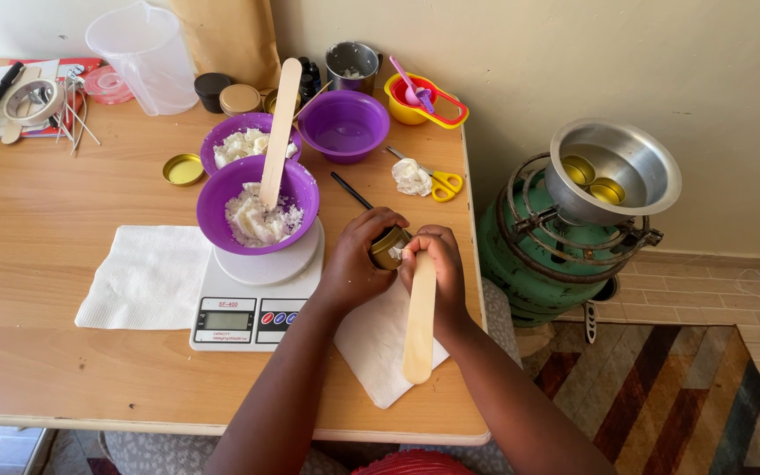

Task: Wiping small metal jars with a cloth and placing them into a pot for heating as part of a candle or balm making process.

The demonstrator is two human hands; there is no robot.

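Note:
My left hand (355,259) grips a small gold tin (387,249), tilted toward my right hand. My right hand (437,264) holds a flat wooden stick (420,321), its upper end at the tin's mouth where a bit of white wax shows. Both hands hover over a white napkin (380,347) at the table's right front. Left of them a purple bowl (257,207) of white wax flakes sits on a white kitchen scale (252,308), with a second wooden stick (279,127) standing in it.
Behind are another purple bowl of flakes (239,141), an empty purple bowl (345,123), yellow scissors (437,183), a gold lid (183,169), a clear jug (141,54) and a second napkin (147,277). Right of the table stands a green gas burner with a metal pot (613,171).

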